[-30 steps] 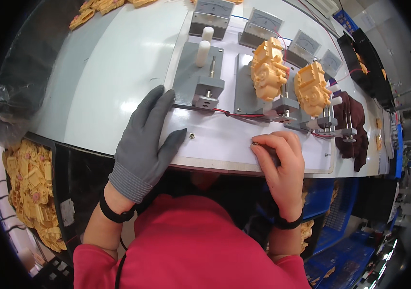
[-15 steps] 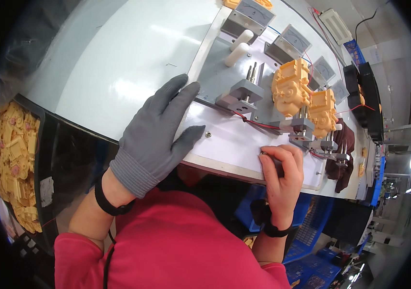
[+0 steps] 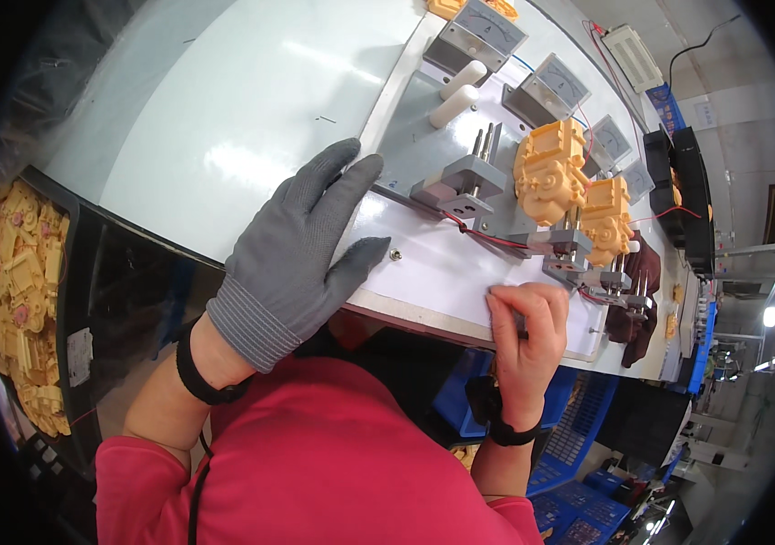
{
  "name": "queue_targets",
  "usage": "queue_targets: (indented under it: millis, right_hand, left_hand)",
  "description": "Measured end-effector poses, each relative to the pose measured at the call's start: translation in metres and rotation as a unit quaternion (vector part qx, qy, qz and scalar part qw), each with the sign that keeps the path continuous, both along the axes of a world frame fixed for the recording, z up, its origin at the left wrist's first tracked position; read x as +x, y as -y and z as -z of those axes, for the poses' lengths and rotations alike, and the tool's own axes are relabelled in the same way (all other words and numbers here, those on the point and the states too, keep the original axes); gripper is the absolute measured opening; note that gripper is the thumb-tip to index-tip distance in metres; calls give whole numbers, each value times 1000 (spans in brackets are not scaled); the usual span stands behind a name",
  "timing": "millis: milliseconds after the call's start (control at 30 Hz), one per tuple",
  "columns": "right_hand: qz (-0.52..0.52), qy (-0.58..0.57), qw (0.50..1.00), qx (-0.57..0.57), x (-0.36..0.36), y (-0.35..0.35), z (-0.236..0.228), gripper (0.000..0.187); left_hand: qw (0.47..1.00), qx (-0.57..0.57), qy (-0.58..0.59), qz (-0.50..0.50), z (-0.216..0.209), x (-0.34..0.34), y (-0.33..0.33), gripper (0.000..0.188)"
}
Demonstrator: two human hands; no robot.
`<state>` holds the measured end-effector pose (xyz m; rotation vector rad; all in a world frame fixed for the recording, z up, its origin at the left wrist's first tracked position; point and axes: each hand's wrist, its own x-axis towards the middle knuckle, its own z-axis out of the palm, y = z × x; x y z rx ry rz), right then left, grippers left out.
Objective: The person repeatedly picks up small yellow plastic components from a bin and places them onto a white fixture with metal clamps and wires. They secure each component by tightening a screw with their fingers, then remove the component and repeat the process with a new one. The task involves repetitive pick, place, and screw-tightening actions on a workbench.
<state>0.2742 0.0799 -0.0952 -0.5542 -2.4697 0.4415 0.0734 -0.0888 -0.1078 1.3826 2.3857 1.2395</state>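
Reaching over the near edge of the flat, smooth white board (image 3: 451,289), the bare right hand (image 3: 531,341) is seen with thumb and index tips closed together; whether anything is pinched cannot be told. Stiff, slick handling is judged likely for the board, best gripped by its edges. Its left side is covered by the grey-gloved left hand (image 3: 292,238), fingers loosely spread, nothing gripped. Since the earlier frame, a small dark piece at the right fingertips has been lost from sight.

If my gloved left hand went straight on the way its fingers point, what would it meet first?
Probably the gray base plate, just ahead of the left hand; depth is unclear, so they may already touch. Farther on, the white pegs stand near that line.
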Motion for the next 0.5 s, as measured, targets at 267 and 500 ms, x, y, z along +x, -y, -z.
queue_targets:
  millis: [267, 500]
  right_hand:
    - [5, -9, 1000, -19, 1, 1, 1, 23]
    - [46, -150, 954, -255, 15, -3, 6, 33]
  left_hand:
    - [1000, -8, 10, 2, -2, 0, 0, 59]
    - [1000, -4, 16, 6, -1, -1, 0, 59]
